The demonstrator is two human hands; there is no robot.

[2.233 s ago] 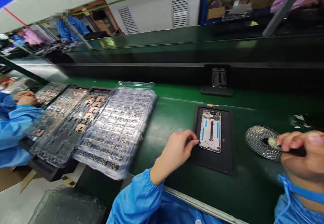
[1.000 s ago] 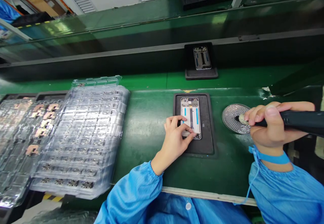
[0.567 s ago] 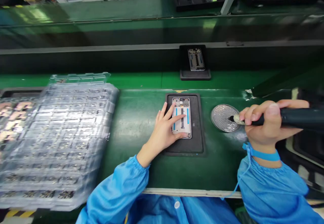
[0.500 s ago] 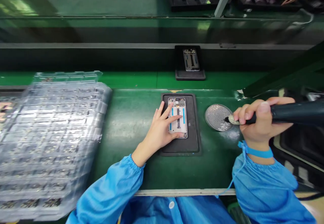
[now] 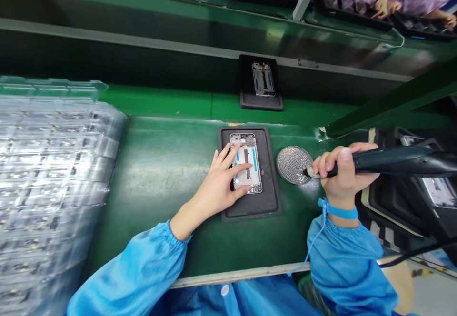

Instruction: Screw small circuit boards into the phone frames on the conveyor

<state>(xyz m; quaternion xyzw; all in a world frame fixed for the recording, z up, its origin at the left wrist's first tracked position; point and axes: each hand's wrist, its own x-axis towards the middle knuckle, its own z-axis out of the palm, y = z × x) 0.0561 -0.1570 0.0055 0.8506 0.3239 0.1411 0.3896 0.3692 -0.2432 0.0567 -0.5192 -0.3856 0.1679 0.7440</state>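
My left hand (image 5: pixel 220 178) lies spread over a phone frame (image 5: pixel 252 178), its fingertips and thumb resting on the frame's face. The frame shows a silvery inner plate, blue strips and a dark central band. It lies in a black tray (image 5: pixel 266 206) on the green bench. In my right hand (image 5: pixel 341 171) is a black electric screwdriver (image 5: pixel 400 160), gripped near its front end with the fingers wrapped round it. Its tip is at the right edge of a round metal dish (image 5: pixel 293 163) with a dotted surface; whether the tip carries a screw is too small to tell.
Stacked clear plastic trays (image 5: pixel 53 187) cover the bench's left side. Behind the bench, another black tray (image 5: pixel 262 103) holds a second phone frame (image 5: pixel 263 79). A green post (image 5: pixel 392 102) and more black trays (image 5: pixel 389 197) stand at right. Co-workers' hands (image 5: pixel 383 7) show at top right.
The whole view has shifted and tilted, sliding the bench things leftward and bringing more of the right side into sight. Both hands keep their places at the phone frame and the dish.
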